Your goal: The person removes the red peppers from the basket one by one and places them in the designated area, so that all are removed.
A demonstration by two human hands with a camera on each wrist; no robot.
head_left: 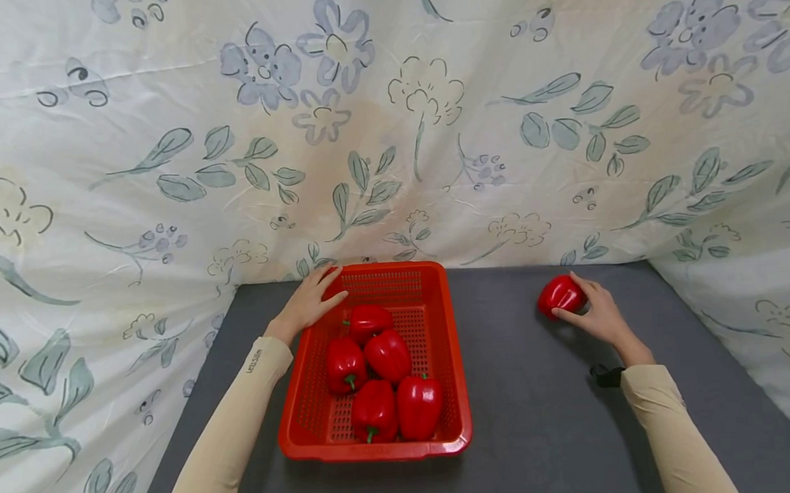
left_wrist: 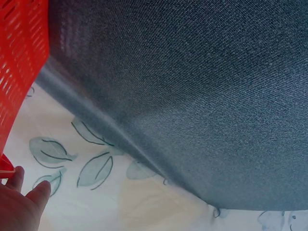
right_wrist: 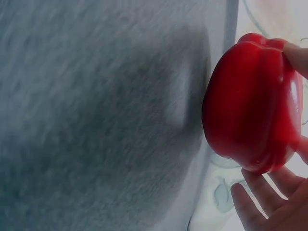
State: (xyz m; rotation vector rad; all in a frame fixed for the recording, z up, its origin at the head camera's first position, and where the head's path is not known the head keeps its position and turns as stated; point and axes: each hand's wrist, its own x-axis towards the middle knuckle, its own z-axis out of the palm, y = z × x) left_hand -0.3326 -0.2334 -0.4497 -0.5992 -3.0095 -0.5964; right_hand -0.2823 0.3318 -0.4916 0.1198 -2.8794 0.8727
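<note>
Your right hand (head_left: 603,317) curls its fingers (right_wrist: 260,202) round a red pepper (head_left: 560,295), holding it near the tabletop's (head_left: 541,416) far edge, toward the right corner. Your left hand (head_left: 309,302) rests with fingers straight and slightly apart on the far left corner of the red basket's (head_left: 448,332) rim. The basket sits left of centre, holding 5 peppers (head_left: 381,379). A floral cloth (head_left: 390,129) hangs behind.

left hand (left_wrist: 17,207): cut off by left wrist view's corner, only fingertips show | basket (left_wrist: 19,62): cut by left edge there | pepper (right_wrist: 252,103): right side hidden behind fingers (right_wrist: 262,202), right hand cut off | tabletop (right_wrist: 96,120): blurred in right wrist view
</note>
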